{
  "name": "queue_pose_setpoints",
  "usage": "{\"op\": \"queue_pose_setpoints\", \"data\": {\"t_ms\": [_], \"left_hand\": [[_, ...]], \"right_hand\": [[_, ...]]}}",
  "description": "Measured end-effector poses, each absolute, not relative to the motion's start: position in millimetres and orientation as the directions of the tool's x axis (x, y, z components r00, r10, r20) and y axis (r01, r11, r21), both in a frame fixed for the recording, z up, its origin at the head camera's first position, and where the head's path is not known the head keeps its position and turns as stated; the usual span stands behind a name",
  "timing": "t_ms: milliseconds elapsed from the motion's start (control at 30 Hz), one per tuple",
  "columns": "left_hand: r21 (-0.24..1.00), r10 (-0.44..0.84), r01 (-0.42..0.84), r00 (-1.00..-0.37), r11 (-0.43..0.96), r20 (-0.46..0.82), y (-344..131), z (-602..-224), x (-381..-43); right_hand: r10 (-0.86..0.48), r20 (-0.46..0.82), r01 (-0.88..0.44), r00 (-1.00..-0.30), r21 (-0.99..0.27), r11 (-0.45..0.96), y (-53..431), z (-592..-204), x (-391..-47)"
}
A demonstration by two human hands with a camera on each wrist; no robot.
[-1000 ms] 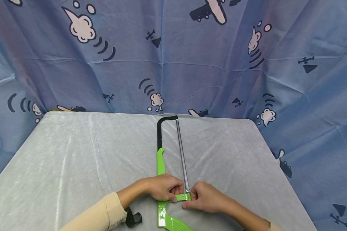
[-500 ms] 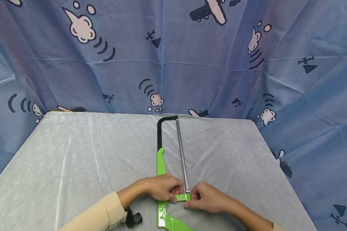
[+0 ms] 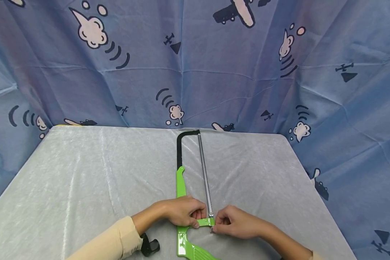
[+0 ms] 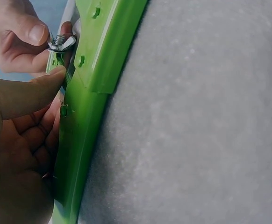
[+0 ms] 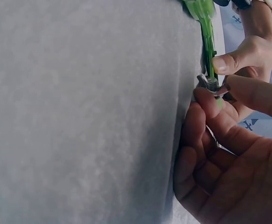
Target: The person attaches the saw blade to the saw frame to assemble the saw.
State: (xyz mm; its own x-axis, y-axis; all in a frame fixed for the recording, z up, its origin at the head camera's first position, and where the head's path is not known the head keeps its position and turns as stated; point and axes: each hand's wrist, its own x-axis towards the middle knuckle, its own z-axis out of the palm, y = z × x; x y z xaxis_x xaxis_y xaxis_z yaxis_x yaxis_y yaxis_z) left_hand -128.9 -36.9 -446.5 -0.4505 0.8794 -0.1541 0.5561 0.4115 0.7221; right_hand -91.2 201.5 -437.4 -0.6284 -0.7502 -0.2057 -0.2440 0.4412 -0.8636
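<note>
A hacksaw with a green handle and black front frame lies on the cloth, its silver blade running along the right side. My left hand pinches the green cross arm by the blade's near end, thumb on top. At the end of that arm sits a silver wing nut on a threaded screw. The thumb and index finger of my right hand are at the wings of this nut, one on each side in the right wrist view. The other fingers of that hand are curled.
A pale grey cloth covers the table. Behind it hangs a blue curtain with printed planes and clouds. A black device is at the left wrist, beside the saw's handle.
My right hand has shifted slightly right, and its fingers have changed position at the wing nut, whose end now shows below the green arm. The left hand and hacksaw have stayed in place.
</note>
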Motion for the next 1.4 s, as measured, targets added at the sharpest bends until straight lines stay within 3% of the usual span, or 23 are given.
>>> {"op": "queue_pose_setpoints", "data": {"t_ms": [900,1167,1400], "left_hand": [[0.725,0.878,0.553,-0.453,0.412,-0.153,-37.0,-446.6,-128.4],[0.720,0.878,0.556,-0.453,0.415,-0.156,-37.1,-446.1,-128.5],[0.721,0.878,0.557,-0.453,0.413,-0.153,-36.9,-446.5,-128.5]], "right_hand": [[-0.719,-0.202,-0.280,-0.665,-0.826,0.490,195.9,-430.8,-87.4],[-0.642,-0.218,-0.277,-0.735,-0.768,0.577,184.6,-429.2,-83.7],[-0.622,-0.235,-0.262,-0.747,-0.757,0.599,182.6,-429.7,-83.3]]}}
